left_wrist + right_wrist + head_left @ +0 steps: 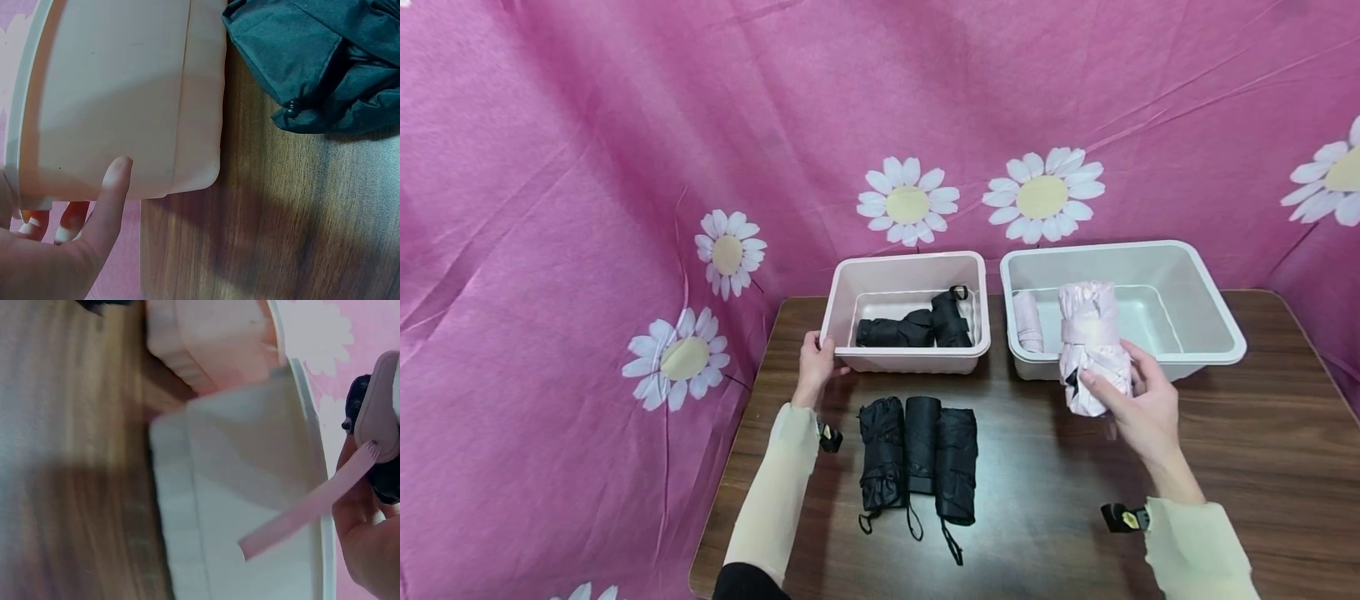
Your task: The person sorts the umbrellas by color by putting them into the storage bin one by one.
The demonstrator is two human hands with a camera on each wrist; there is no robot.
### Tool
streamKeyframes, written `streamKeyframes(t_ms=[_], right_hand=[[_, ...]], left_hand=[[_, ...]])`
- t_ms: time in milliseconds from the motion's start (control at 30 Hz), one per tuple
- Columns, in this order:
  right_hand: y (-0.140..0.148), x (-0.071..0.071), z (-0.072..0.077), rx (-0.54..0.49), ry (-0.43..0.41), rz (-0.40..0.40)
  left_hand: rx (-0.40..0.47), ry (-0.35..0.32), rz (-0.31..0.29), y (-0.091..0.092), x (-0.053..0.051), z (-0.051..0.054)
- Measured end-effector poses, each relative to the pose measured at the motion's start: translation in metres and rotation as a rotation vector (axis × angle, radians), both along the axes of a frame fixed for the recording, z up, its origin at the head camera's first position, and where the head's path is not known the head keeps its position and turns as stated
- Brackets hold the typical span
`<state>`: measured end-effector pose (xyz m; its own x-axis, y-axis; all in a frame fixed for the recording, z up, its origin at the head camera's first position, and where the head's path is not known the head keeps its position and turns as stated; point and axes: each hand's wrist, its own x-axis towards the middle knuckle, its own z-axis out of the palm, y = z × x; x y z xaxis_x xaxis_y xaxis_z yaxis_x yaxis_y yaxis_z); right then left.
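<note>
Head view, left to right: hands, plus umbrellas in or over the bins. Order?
Left hand → crosswise black umbrella and then upright-looking black umbrella, both in left bin → pink umbrella in right bin → held pink umbrella → right hand.

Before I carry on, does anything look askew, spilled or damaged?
Nothing looks spilled or damaged. Slightly askew: in the pink bin, one black umbrella lies sideways and another black umbrella roughly front to back, unlike the neat row of three umbrellas on the table.
</note>
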<state>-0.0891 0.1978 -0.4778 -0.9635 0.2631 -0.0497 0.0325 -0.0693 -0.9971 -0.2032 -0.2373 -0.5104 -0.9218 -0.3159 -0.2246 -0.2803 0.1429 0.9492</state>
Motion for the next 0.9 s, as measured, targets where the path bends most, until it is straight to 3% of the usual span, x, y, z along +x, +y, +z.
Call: streamKeyframes(t_ms=[467,600,700,800,900], right_hand=[[0.013,-0.026,0.019,-0.081,-0.038,-0.091],[0.01,-0.033,0.024,-0.268,-0.039,-0.103],[0.01,-0.039,0.029,-0.346,-0.05,-0.111],[0.012,-0.046,0.03,-0.278,-0.095,-0.141],[0.013,-0.053,0.03,-0.144,-0.156,-0.186]], left_hand=[[0.009,-0.001,0.005,0.001,0.001,0.003],[0.007,0.0,0.002,0.001,0.001,0.002],[-0.005,0.013,0.009,0.001,0.001,0.001],[-0.015,0.015,0.012,0.0,0.001,0.0],[-0.013,0.008,0.005,-0.001,0.001,-0.001]])
